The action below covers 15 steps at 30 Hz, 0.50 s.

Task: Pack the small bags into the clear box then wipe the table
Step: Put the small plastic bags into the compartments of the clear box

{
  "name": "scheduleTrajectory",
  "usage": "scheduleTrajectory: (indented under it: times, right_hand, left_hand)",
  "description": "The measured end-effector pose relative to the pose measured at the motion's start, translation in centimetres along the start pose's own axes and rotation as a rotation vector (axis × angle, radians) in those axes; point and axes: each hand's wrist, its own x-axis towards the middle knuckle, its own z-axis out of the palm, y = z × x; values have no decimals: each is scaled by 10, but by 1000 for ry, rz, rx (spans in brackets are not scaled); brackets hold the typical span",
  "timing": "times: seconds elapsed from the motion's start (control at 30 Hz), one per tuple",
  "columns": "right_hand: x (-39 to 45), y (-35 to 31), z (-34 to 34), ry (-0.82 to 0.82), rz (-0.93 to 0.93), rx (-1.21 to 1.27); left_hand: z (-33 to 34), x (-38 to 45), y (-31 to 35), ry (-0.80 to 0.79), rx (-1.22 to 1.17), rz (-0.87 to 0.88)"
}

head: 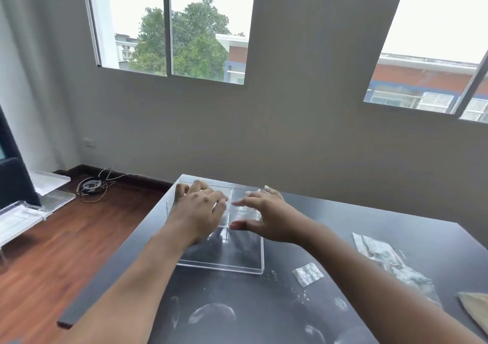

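Smears and pale rings mark the dark worktop (237, 304) nearest the camera, so the wiping is not yet done. Both forearms reach over them to the clear box (224, 259), which sits toward the worktop's far left corner. The left hand (200, 209) is spread, fingers loosely curled over the box's top at its left side, seemingly resting on the clear panel. The right hand (261, 211) is open wide, fingers fanned over the right part of the top, thumb low toward the front wall; whether it touches the plastic I cannot tell, and neither hand holds a bag. One small bag (307, 274) lies just right of the box, a larger crinkled bag (390, 261) farther right, and a tan sheet (475, 309) at the edge. The risks, as I judge them: the slick box could slide toward the near corner edge under a careless push, the loose top could slip from spread fingers, and the tiny specks (273, 275) beside the box could scatter.
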Motion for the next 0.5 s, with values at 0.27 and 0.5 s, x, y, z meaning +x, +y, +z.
scheduleTrajectory:
  times: [0.27,0.5]
  right_hand:
    - [-6,9,-10,-118,-142,-391]
    - [1,11,-21,-215,-81,-246]
  left_hand:
    - [-3,1,3,-75,89,-11]
    - [-1,1,3,-48,81,-12]
